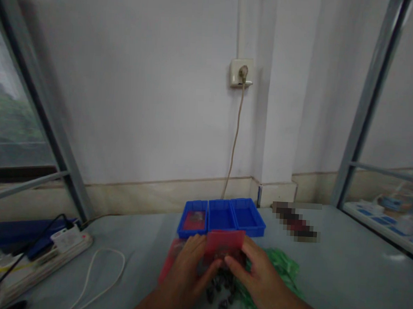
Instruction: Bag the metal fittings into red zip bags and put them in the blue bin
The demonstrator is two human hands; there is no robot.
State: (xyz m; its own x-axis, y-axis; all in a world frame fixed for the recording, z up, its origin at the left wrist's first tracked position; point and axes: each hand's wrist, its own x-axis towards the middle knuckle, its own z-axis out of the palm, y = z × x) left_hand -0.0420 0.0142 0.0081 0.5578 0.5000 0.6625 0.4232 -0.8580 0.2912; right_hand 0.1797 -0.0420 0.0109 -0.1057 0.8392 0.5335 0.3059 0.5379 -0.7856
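Observation:
A translucent red plastic bag [225, 241] stands up between my two hands, and something dark shows at its lower part. My left hand [188, 269] grips its left side, thumb pointing in toward the middle. On the other side my right hand [260, 277] has its fingers behind the bag and its thumb in front. Several small dark pieces [222, 305] lie on the table below; I cannot make out their kind. Another red bag [168, 262] lies flat, partly hidden by my left hand. Crumpled green plastic [283, 265] sits beside and under my right hand.
Behind my hands is a blue bin [192, 232] holding a red packet, joined to a blue two-compartment tray [247, 221]. A power strip [49, 252] and a white cable [93, 264] lie at left. A wall socket [241, 73] has a hanging cord. Metal posts flank the table.

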